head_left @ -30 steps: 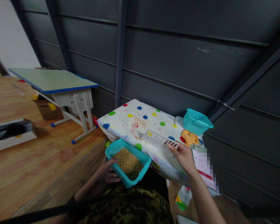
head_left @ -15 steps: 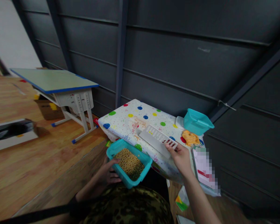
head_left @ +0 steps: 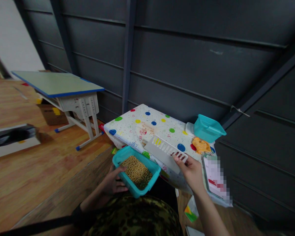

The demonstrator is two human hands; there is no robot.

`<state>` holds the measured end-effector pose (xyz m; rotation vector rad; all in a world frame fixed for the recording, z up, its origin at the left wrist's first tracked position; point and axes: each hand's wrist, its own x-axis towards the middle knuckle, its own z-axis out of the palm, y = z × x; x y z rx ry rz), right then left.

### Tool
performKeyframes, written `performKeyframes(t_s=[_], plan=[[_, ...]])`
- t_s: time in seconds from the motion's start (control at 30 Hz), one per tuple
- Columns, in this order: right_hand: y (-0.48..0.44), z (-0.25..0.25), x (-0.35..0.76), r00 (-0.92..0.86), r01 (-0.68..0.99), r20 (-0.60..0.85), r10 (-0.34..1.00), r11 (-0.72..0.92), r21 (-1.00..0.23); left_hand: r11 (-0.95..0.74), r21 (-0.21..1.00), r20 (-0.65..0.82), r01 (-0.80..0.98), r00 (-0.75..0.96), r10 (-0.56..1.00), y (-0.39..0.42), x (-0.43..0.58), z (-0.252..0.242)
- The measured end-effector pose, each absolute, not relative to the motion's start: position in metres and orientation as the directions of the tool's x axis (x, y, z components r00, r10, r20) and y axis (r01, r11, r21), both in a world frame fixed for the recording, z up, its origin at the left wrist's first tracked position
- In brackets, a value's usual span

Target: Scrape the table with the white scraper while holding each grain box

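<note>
My left hand (head_left: 114,182) grips the near left side of a teal plastic tub (head_left: 154,179), its thumb over the rim. Inside the tub lies a heap of pale yellow beans (head_left: 137,172) that look like soybeans, with some green ones at the near end. My right hand (head_left: 193,168) pinches the right end of a whitish plastic panel (head_left: 161,156) with a row of slots along its far side. The panel is tilted low over the front edge of the table (head_left: 123,126), to the right of the tub. Some small crumbs or beans show by its left end.
On the spotted tablecloth stand a second teal tub (head_left: 207,129), a whitish lid (head_left: 189,128) and a crumpled orange cloth (head_left: 201,145). A flat tablet-like thing (head_left: 213,177), partly blurred out, lies at the right edge. To the left is a school desk (head_left: 61,85).
My right hand has shifted the slotted panel slightly toward me and tilted it, so yellow cloth shows through its left slots. The tub of beans in my left hand has hardly moved.
</note>
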<state>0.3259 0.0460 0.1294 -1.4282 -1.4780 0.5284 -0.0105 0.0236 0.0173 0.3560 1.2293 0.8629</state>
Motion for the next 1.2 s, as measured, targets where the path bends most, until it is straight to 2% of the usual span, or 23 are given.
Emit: performKeyframes(t_s=[0.13, 0.43, 0.97, 1.2], plan=[[0.060, 0.129, 0.323, 0.208, 0.499, 0.361, 0.909, 0.219, -0.838, 0.641, 0.687, -0.672, -0.344, 0.037, 0.740, 0.022, -0.008, 0.023], [0.070, 0.129, 0.316, 0.131, 0.499, 0.346, 0.929, 0.240, -0.833, 0.632, 0.685, -0.680, -0.362, -0.005, 0.733, 0.025, -0.011, 0.024], [0.053, 0.131, 0.314, 0.086, 0.486, 0.329, 0.941, 0.248, -0.838, 0.613, 0.709, -0.657, -0.350, -0.008, 0.754, 0.027, -0.012, 0.023], [0.064, 0.135, 0.316, 0.128, 0.491, 0.374, 0.919, 0.269, -0.829, 0.638, 0.687, -0.685, -0.348, -0.016, 0.729, 0.028, -0.012, 0.024]])
